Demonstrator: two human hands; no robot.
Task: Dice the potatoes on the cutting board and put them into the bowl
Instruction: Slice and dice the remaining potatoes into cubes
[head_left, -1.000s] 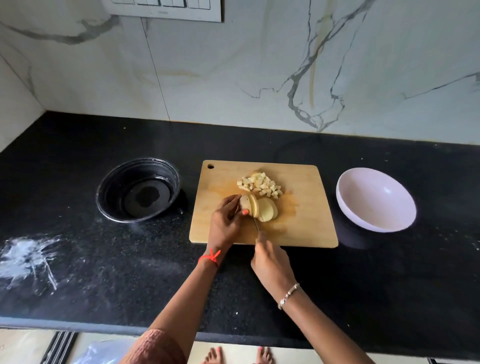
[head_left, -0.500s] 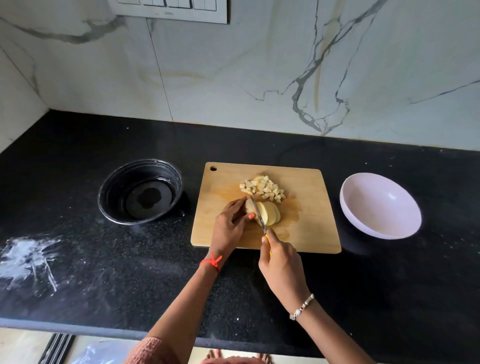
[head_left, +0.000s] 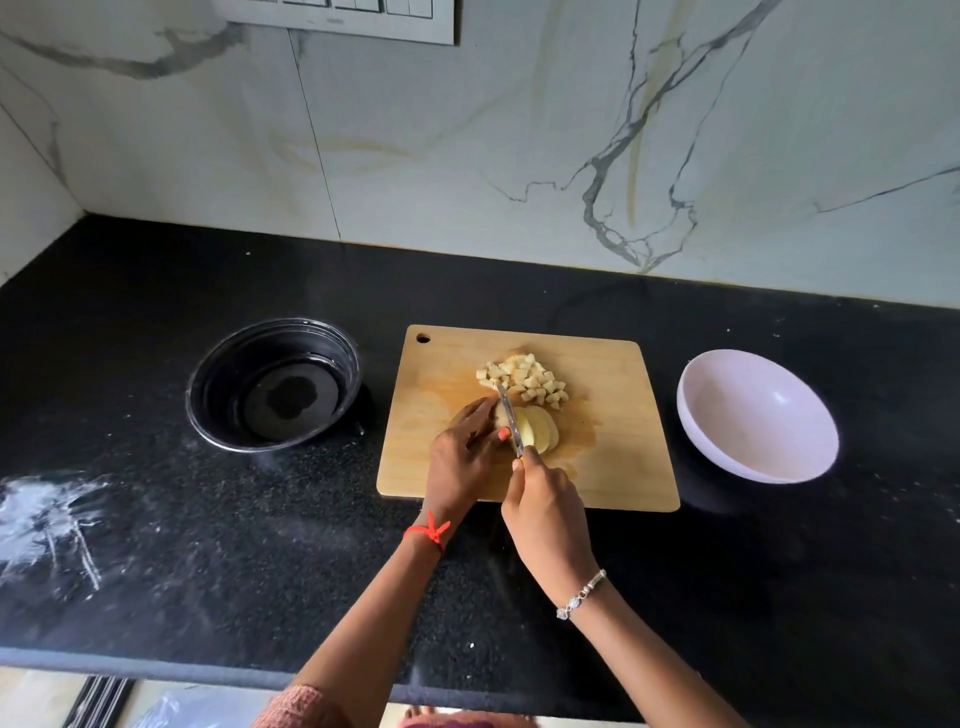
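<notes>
A wooden cutting board (head_left: 613, 457) lies on the black counter. On its far middle sits a pile of diced potato (head_left: 524, 378). In front of the pile a potato (head_left: 537, 430) lies partly cut into slices that lean to the right. My left hand (head_left: 465, 454) holds the uncut left end of that potato with curled fingers. My right hand (head_left: 545, 514) grips a knife (head_left: 508, 415) whose blade stands in the potato just right of my left fingers. A pale pink bowl (head_left: 756, 415) stands empty right of the board.
A black round bowl (head_left: 272, 384) sits left of the board. White powder smears (head_left: 47, 525) mark the counter at the far left. The marble wall rises behind, and the counter's front edge runs along the bottom.
The knife blade rose out of the potato and now stands further left in it, close to my left fingers. My left hand stayed on the potato's end. The camera shifted slightly.
</notes>
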